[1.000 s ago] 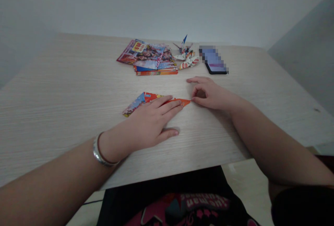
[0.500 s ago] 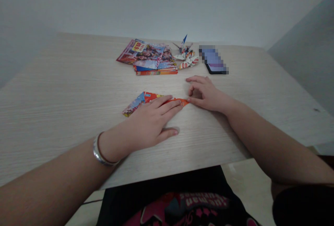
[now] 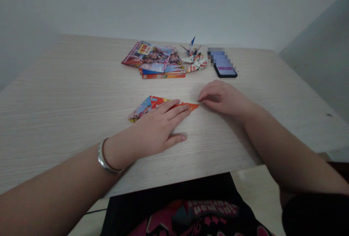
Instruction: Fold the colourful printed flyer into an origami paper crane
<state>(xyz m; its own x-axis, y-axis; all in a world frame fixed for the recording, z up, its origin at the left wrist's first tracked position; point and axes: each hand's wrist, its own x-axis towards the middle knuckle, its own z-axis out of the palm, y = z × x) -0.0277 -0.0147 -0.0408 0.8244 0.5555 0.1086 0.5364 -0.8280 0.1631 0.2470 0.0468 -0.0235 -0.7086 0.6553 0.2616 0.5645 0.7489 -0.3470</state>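
Note:
A folded piece of printed paper [image 3: 155, 100], red and orange with a blue patterned left end, lies flat on the table. Its right end narrows to a sharp orange point. My left hand [image 3: 160, 127] rests on the paper with fingers stretched out flat and thumb apart, covering its middle. At the pointed end is my right hand [image 3: 222, 98], its fingers curled and the fingertips brought together with the thumb. The fingertips are right beside the paper's tip; whether anything is pinched between them cannot be made out.
Beyond the hands, a stack of colourful printed leaflets [image 3: 155, 60] lies on the pale wooden table [image 3: 68, 83]. Folded paper cranes [image 3: 195, 60] sit to its right, then a phone [image 3: 226, 65] with its screen lit. A wall [image 3: 169, 7] rises behind the table.
My right hand has shifted slightly right, and its raised fingers have curled down toward the thumb. More of the orange tip shows. My left hand and the paper have stayed in place.

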